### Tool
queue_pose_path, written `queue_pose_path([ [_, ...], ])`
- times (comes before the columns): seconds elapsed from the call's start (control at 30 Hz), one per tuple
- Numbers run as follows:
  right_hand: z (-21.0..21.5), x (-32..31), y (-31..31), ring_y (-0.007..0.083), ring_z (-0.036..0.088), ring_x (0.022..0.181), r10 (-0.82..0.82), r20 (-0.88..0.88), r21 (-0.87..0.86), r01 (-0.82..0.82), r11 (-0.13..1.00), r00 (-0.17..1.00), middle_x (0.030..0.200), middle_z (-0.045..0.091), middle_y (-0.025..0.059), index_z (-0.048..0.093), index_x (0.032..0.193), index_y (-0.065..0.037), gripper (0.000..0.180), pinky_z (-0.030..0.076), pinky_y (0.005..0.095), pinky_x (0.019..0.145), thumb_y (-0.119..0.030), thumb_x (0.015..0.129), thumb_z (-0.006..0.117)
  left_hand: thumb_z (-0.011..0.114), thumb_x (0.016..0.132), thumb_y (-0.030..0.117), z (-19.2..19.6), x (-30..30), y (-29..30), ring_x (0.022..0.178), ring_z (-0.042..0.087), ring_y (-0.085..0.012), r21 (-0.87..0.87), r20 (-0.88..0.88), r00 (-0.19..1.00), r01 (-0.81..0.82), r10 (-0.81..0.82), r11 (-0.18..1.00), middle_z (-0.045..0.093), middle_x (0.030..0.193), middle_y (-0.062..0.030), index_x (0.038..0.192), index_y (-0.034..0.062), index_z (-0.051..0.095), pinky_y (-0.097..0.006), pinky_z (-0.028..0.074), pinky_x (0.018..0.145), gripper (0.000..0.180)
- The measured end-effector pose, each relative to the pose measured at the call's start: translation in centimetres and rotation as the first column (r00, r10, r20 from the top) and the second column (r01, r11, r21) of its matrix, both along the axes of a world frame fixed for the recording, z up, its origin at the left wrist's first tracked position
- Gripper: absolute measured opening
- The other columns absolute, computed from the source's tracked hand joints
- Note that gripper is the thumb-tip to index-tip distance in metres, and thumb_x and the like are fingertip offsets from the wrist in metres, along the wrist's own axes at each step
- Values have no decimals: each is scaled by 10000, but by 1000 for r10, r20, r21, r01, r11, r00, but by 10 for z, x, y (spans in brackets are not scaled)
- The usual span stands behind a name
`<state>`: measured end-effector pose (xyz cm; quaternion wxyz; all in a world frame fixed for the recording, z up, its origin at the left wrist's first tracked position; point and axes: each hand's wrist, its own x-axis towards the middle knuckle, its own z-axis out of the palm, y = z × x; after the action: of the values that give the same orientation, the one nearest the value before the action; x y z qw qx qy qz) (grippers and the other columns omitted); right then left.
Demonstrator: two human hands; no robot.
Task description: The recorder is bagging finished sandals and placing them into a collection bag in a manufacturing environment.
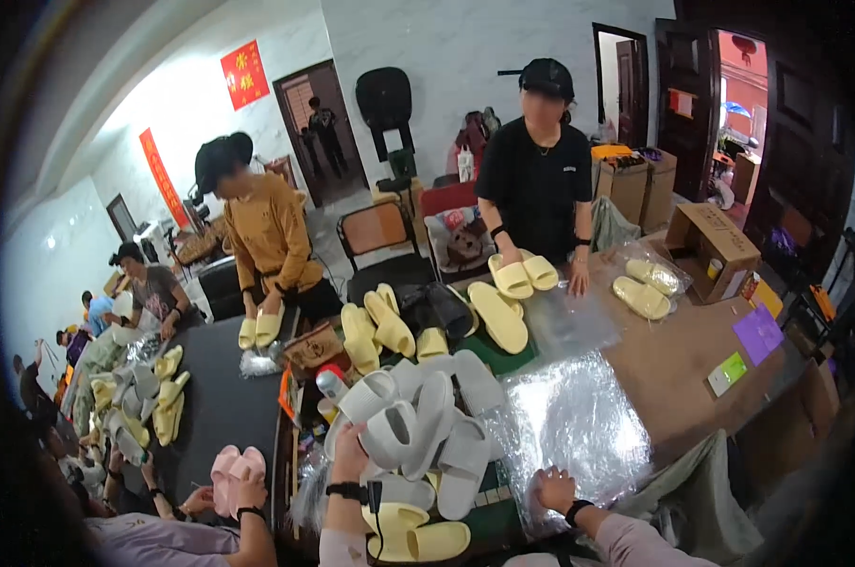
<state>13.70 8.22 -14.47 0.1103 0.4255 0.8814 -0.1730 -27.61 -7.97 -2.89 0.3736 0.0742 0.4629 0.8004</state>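
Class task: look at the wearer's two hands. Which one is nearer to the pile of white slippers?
Left. The left hand reaches up into the white slippers, touching them. The right hand rests apart, on the clear plastic bags beside the pile.

Slippers [427,416] heaped at centre frame on the bench [673,369], a stack of plastic bags [569,425] just right of them; more slippers lie behind, toward upper centre, a cardboard box [711,248] at upper right.
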Motion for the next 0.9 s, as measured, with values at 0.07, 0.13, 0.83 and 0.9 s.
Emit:
queue_pose_path([
  [0.07, -7, 11, 5, 388, 463, 1124, -26, -36, 21, 27, 999, 999, 1277, 443, 178, 478, 1262, -136, 565, 424, 534, 859, -396, 771, 575, 533, 841, 53, 56, 53, 12, 1015, 578, -241, 56, 10, 999, 51, -51, 997, 583, 1105, -127, 1141, -2, 484, -377, 457, 889, 309],
  [0.13, -11, 8, 5, 370, 497, 1087, -10, -59, 43, 12, 999, 998, 1235, 485, 165, 487, 1254, -131, 575, 430, 517, 847, -423, 765, 570, 519, 855, 56, 82, 88, 4, 1090, 541, -251, 167, -154, 987, 80, -54, 983, 545, 1183, -128, 1212, 20, 441, -386, 428, 946, 366],
  [0.83, 16, 98, 90, 282, 484, 1158, -863, -409, -836, -502, 223, 297, 1263, 504, 115, 469, 1288, -157, 596, 373, 494, 963, -567, 858, 420, 500, 889, 4, -103, 372, 173, 956, 550, -206, 213, 648, 741, 46, -177, 976, 540, 1009, -126, 992, -52, 486, -309, 463, 930, 118],
  [0.9, -20, 132, 116, 286, 427, 1213, -929, -166, -836, -547, -46, 331, 1325, 444, 108, 278, 1402, -207, 670, 302, 488, 1025, -619, 877, 345, 490, 891, 9, -98, 383, 182, 1036, 511, -213, 102, 778, 625, -27, -63, 994, 505, 1073, -145, 998, -63, 466, -316, 441, 964, 130],
])
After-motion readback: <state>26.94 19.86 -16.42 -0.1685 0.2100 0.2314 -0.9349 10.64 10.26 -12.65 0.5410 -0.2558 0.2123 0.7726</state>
